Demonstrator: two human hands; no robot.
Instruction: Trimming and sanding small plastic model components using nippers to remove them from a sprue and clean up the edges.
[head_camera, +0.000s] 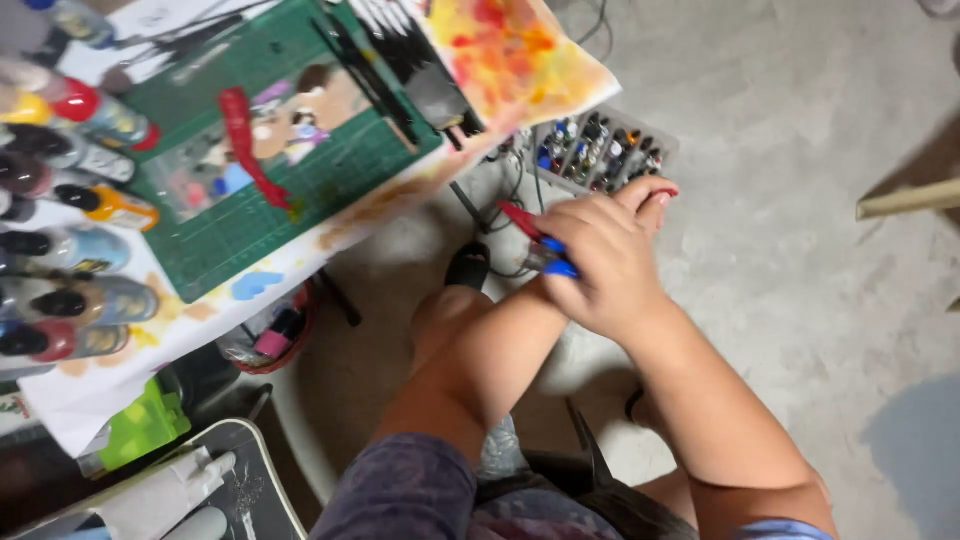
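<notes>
Blue-capped markers (553, 262) sit bunched in the right hand (600, 262), grip clamped on them above the floor, just beside the grey marker tray (603, 148). Left hand hidden behind it, grip unreadable. Loose bundle could slip and scatter across the concrete floor (800, 200).

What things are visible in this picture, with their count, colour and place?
green cutting mat: one, green with a grid, on the table at upper left.
red paint-covered tool: one, red, lying on the mat.
paint bottles: a row, count unclear, mixed cap colours, along the left edge.
orange and yellow painted sheet: one, at top centre.
clear plastic box of small bottles: one, on the grey floor.
red bowl: one, under the table edge.
bright green object: one, at lower left.
grey concrete floor: right side.
hands: together above the floor, holding small red and blue items; which hand lies on top cannot be told.
</notes>
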